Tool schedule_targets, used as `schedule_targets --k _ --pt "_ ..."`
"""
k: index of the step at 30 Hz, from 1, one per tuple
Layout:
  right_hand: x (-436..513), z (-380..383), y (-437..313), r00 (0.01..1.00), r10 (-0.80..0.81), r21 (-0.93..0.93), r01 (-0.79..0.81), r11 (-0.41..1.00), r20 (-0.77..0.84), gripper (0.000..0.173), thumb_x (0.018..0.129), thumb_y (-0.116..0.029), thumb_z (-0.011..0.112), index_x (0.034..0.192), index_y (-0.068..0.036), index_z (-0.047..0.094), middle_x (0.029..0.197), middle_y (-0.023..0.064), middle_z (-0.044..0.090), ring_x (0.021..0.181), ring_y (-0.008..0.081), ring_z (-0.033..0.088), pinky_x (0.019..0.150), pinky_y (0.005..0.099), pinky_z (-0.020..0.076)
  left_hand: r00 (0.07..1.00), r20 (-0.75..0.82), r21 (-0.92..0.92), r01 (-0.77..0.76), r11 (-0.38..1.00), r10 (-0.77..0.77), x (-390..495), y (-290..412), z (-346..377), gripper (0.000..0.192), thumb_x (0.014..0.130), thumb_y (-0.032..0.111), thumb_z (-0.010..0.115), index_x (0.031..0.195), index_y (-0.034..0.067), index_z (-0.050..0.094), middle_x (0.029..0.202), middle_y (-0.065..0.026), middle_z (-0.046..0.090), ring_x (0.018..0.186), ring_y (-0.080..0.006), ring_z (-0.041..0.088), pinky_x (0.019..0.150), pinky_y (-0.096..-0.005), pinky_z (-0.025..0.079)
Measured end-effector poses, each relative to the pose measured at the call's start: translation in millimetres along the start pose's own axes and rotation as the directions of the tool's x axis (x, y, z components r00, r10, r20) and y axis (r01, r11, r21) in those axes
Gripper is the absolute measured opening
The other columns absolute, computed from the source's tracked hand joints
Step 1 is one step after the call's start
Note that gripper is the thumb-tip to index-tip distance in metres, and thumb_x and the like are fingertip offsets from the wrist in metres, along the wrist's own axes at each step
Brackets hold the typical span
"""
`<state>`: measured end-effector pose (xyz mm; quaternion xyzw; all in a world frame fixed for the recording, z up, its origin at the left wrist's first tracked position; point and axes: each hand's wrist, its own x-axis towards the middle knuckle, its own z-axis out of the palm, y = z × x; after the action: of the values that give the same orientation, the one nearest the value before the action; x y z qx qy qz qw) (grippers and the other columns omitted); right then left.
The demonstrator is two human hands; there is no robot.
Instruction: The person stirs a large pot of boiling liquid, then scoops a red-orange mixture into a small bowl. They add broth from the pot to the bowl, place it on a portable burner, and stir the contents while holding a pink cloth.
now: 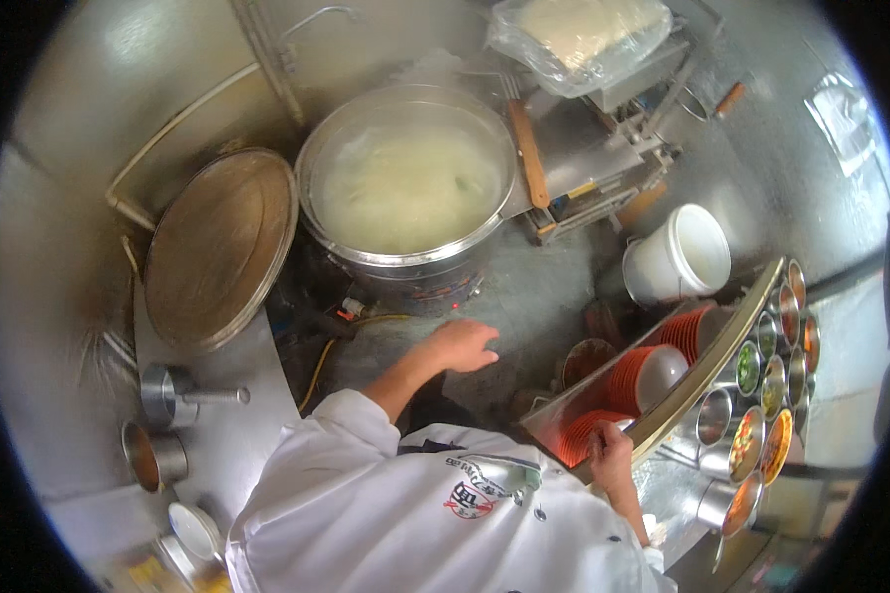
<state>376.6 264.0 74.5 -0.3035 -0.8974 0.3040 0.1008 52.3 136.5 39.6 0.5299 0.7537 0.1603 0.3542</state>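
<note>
My left hand [467, 346] reaches out over the floor, short of a big round metal pot [423, 258]; its fingers are somewhat bent and apart, with nothing seen in them. Steaming, cloudy pale liquid [415, 185] fills the pot. My right hand [610, 451] is at the near end of the counter's edge, beside the nearest stack of red bowls [584, 437]. Its fingers are bent, and whether they hold anything is not clear. Two more stacks, of red bowls with pale insides [638, 378], stand farther along that shelf.
A large round lid [219, 248] leans left of the pot. Metal containers of chopped food [745, 445] line the right counter's far side. A white bucket [678, 252] stands beyond. Plastic-wrapped dough [582, 33] lies at the top, near a wooden-handled tool [528, 152]. A yellow hose [319, 370] runs below the pot.
</note>
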Motion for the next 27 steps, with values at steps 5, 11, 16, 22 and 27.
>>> schedule_targets --k 5,11,16,22,27 --pt "-4 16 -2 0.957 0.247 -0.068 -0.259 0.963 -0.150 0.010 0.079 -0.002 0.057 0.088 0.000 0.060 0.074 0.0218 0.061 0.068 0.0390 0.061 0.061 0.0428 0.0484 0.989 -0.150 0.070 0.008 0.997 0.003 -10 -59 -69 0.041 0.080 0.027 0.063 0.113 0.004 0.059 0.098 -0.0207 0.064 0.092 -0.0364 0.061 0.080 -0.0433 0.048" --pt "-3 24 -4 0.931 0.233 -0.128 -0.277 0.952 -0.281 0.006 0.081 -0.005 0.056 0.083 -0.001 0.060 0.072 0.0219 0.060 0.067 0.0397 0.060 0.059 0.0437 0.0472 0.972 -0.209 -0.013 0.106 0.994 -0.106 -20 -89 -142 0.038 0.080 0.024 0.064 0.111 0.003 0.059 0.095 -0.0209 0.064 0.088 -0.0358 0.061 0.077 -0.0413 0.048" --pt "-2 25 -1 0.921 0.256 -0.133 -0.305 0.943 -0.295 0.005 0.080 -0.005 0.056 0.082 -0.002 0.060 0.072 0.0214 0.060 0.066 0.0398 0.059 0.058 0.0437 0.0469 0.981 -0.141 -0.118 0.119 0.986 -0.135 -24 -96 -152 0.035 0.081 0.023 0.062 0.108 0.003 0.059 0.097 -0.0214 0.062 0.091 -0.0367 0.059 0.078 -0.0414 0.046" --pt "1 25 -3 0.913 0.286 -0.163 -0.342 0.925 -0.292 0.004 0.080 -0.006 0.057 0.079 -0.003 0.058 0.070 0.0211 0.059 0.065 0.0407 0.058 0.057 0.0453 0.0459 0.974 -0.114 -0.119 0.184 0.976 -0.197 -34 -119 -163 0.038 0.081 0.024 0.063 0.113 0.004 0.058 0.097 -0.0181 0.063 0.090 -0.0326 0.060 0.079 -0.0388 0.046" --pt "2 24 -3 0.924 0.242 -0.179 -0.302 0.936 -0.296 0.004 0.080 -0.007 0.058 0.081 -0.003 0.056 0.070 0.0191 0.059 0.064 0.0403 0.058 0.055 0.0456 0.0454 0.960 -0.150 -0.059 0.231 0.971 -0.238 -38 -128 -183 0.040 0.081 0.024 0.063 0.116 0.004 0.058 0.093 -0.0158 0.064 0.085 -0.0301 0.061 0.078 -0.0372 0.047"
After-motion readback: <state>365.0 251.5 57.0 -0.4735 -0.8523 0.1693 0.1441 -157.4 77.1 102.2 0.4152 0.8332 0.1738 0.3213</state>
